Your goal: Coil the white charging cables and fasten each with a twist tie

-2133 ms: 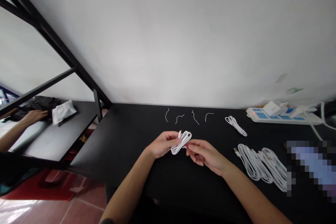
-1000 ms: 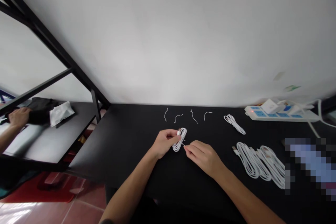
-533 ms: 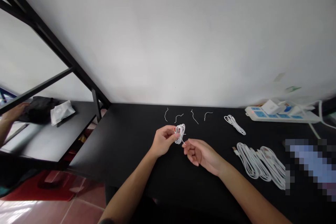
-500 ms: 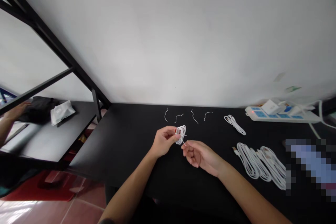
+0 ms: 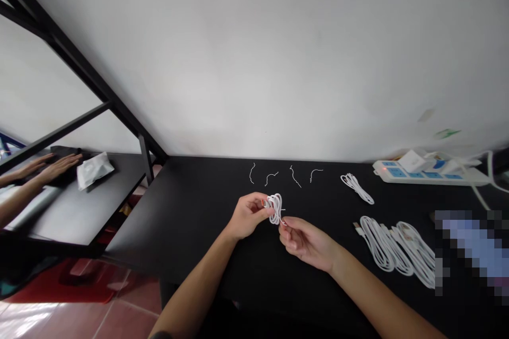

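A coiled white cable (image 5: 275, 205) is pinched between the thumb and fingers of my left hand (image 5: 249, 215), above the black table (image 5: 178, 212). A reddish connector end shows beside my left fingertips. My right hand (image 5: 304, 241) is just right of the coil and below it, its thumb and index finger closed on the end of a thin white twist tie (image 5: 281, 220) that comes off the coil. Behind my hands, several loose twist ties lie in a row, one of them (image 5: 252, 174) at the left end.
One coiled cable (image 5: 358, 188) lies at the right, with several more coils (image 5: 382, 243) nearer. A power strip (image 5: 417, 174) with plugs stands by the wall. On the left table (image 5: 115, 185), another person's hands (image 5: 59, 167) rest near a white packet (image 5: 95, 170).
My right thumb and fingers have closed on the tie's end, and the coil has turned slightly. At the left, the other person's two hands now reach forward over the dark cloth.
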Tool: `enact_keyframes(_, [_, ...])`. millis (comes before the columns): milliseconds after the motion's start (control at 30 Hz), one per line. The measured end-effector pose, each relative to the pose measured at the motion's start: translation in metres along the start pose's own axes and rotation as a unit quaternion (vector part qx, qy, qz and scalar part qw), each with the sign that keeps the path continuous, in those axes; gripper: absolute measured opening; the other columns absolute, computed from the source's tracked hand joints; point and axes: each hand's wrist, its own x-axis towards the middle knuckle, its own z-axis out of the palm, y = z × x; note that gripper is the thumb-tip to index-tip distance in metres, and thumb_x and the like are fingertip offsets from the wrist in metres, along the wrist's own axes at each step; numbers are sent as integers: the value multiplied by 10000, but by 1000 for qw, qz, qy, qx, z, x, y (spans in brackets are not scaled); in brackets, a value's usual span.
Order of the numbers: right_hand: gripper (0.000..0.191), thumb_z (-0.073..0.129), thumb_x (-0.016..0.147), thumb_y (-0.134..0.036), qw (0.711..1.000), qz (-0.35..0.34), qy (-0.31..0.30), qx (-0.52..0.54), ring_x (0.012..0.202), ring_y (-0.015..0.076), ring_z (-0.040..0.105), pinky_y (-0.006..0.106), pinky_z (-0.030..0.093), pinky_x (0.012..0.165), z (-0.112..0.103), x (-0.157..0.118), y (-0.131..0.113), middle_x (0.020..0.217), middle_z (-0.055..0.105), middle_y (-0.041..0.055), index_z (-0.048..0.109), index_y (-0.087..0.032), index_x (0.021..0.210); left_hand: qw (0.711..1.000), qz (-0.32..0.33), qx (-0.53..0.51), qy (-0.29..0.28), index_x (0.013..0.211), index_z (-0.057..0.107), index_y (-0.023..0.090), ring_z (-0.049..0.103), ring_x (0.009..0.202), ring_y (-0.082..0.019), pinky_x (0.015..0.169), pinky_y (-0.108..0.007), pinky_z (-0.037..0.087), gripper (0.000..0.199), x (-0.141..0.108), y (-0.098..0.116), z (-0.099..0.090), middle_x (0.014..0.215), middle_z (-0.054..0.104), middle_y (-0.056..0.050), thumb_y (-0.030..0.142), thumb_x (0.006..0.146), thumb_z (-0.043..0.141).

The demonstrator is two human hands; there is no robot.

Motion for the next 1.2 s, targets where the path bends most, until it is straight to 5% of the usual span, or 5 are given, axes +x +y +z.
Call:
enact_keyframes(467, [347, 724, 860, -431, 966, -99, 40, -235, 496, 71, 399, 216, 259, 459, 1, -2, -4, 579, 499, -35, 557, -178, 691, 999, -26, 19, -5, 903, 721, 130, 661, 632, -129, 629, -254, 538, 315, 0, 6, 2, 742, 736, -35, 342, 729, 876])
enact_keyframes(733, [193, 532, 986, -339, 643, -359, 119, -666, 706, 170, 557, 328, 454, 678, -9, -13, -17, 822, 633, 40, 661, -240, 882, 991, -123, 52, 32, 917, 756, 111, 687, 708, -154, 709, -274, 546, 384, 3, 0, -5, 825, 759, -75, 396, 696, 888])
enact_keyframes(800, [188, 536, 990, -354, 657, -361, 133, -648, 733, 178, 588, 330, 473, 686, -10, -12, -14, 859, 658, 51, 665, -243, 909, 990, -126, 46, 35, 934, 757, 116, 689, 711, -159, 712, -280, 546, 399, 3, 1, -6, 827, 761, -74, 402, 691, 890])
enact_keyframes(1033, [382, 584, 948, -533, 894, -185, 83, -399, 618, 146, 588, 269, 455, 538, -4, -3, -5, 747, 654, 46, 673, -173, 857, 996, -86, 21, 14, 961, 748, 128, 692, 737, -162, 720, -280, 537, 394, 2, 6, -3, 846, 769, -71, 396, 708, 886])
enact_keyframes(1200, [363, 673, 897, -505, 873, -210, 130, -421, 550, 112, 471, 257, 361, 514, -9, -5, -10, 624, 549, -12, 608, -189, 732, 995, -100, 15, -12, 962, 741, 120, 695, 739, -173, 721, -290, 526, 415, 2, 9, -2, 853, 769, -84, 421, 713, 880])
